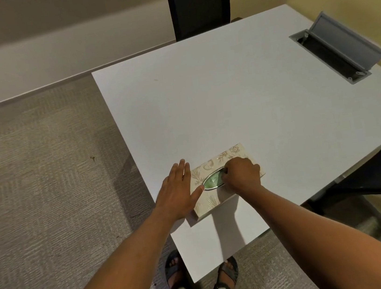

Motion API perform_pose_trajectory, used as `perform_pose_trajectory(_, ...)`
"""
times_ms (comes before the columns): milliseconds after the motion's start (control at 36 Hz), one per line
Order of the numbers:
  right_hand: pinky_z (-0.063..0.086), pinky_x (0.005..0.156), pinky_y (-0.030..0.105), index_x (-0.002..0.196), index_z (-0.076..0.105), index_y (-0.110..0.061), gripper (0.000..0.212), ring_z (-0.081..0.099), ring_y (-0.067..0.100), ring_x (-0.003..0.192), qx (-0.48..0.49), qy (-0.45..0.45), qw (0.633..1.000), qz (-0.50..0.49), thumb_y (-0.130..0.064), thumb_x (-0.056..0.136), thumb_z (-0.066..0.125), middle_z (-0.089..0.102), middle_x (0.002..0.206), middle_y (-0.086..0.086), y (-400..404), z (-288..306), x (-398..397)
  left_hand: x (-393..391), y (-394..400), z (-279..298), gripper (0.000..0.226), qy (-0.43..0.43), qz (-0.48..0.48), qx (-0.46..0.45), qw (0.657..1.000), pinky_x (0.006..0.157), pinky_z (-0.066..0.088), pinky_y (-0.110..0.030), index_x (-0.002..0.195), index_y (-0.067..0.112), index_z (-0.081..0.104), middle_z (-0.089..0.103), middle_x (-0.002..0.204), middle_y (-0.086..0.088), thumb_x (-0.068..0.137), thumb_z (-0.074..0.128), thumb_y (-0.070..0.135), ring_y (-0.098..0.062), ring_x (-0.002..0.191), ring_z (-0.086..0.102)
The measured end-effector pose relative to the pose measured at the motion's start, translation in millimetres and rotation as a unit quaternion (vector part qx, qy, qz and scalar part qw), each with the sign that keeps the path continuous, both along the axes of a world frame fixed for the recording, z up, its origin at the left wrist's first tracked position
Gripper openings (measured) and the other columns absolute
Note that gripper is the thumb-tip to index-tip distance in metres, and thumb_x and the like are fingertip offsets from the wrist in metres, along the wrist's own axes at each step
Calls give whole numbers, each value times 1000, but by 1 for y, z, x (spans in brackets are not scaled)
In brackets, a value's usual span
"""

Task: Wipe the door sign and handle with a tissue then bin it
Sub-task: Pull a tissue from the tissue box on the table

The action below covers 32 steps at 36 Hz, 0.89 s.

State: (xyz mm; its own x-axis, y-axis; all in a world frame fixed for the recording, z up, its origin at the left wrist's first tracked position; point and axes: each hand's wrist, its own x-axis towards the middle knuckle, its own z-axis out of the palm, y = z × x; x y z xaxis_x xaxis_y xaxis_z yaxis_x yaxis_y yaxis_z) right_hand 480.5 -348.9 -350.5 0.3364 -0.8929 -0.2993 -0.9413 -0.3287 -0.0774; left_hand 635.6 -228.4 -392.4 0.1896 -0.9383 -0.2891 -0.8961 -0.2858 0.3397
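Two bare hands are seen at a cream, floral-patterned tissue box set near the front edge of a white table. The left hand is laid flat and open against the box's left end, grasping nothing. The right hand is curled over the box's oval opening, fingertips pinched at its right rim; what is gripped cannot be told. An open grey cable hatch is set far right.

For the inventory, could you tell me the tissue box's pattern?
Cream with a pale floral print, in the head view: tissue box.
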Motion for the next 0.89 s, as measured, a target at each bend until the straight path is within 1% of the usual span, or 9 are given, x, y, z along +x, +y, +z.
perform_pose_trajectory(139,43,83,39,102,72,-17,23,55,28,103,-30,-28,999,33,-29,89,56,59,108,5,0,7,-9,-3,-4,5,88,4,-25,-13,1000,126,11,-44,163,12,0,-10,171,-5,100,31,65,-23,158,-7)
perform_pose_trajectory(278,46,78,38,98,72,-16,22,54,28,98,-46,-93,993,53,-29,87,58,57,110,5,3,15,-16,-7,-9,9,94,-8,-63,-22,998,126,9,-44,163,12,0,-9,171,-6,97,33,70,-23,157,-9)
perform_pose_trajectory(472,52,76,42,92,70,-13,19,53,25,95,-19,-161,985,53,-28,83,63,56,107,5,6,27,-29,-13,-12,12,93,-15,-77,-38,996,127,8,-43,163,13,2,-8,171,-5,97,32,70,-23,157,-9)
perform_pose_trajectory(611,51,78,43,90,69,-14,18,52,24,95,-14,-206,977,53,-29,83,63,55,104,4,8,31,-37,-15,-13,17,90,-15,-86,-40,995,126,9,-43,163,13,3,-5,171,-5,98,32,68,-23,158,-7)
perform_pose_trajectory(694,50,75,38,88,68,-15,16,52,21,92,-11,-234,971,40,-29,82,64,54,100,0,12,33,-38,-15,-12,19,89,-20,-95,-35,995,127,8,-43,163,13,3,-3,171,-5,99,33,67,-23,158,-7)
perform_pose_trajectory(722,48,72,33,87,67,-16,15,53,19,91,-12,-244,969,37,-29,82,64,53,99,-1,13,35,-37,-15,-12,21,89,-22,-96,-35,994,127,8,-43,163,13,3,-2,171,-5,99,33,66,-23,158,-6)
perform_pose_trajectory(806,35,62,17,84,63,-19,10,52,11,81,-14,-271,962,32,-29,83,64,53,94,-5,15,41,-36,-16,-12,24,87,-25,-104,-34,994,128,10,-44,163,12,4,1,171,-5,99,36,63,-24,158,-5)
perform_pose_trajectory(833,33,60,16,82,61,-20,9,51,10,79,-15,-279,960,31,-29,83,63,54,92,-6,16,44,-35,-17,-12,26,87,-25,-107,-36,993,128,10,-44,163,12,5,2,171,-5,99,36,63,-24,158,-4)
perform_pose_trajectory(889,38,61,20,81,60,-21,8,55,9,77,-17,-296,955,23,-28,84,63,58,88,-7,19,49,-34,-19,-13,28,86,-22,-110,-45,993,127,11,-44,163,12,8,5,171,-5,99,38,61,-24,158,-3)
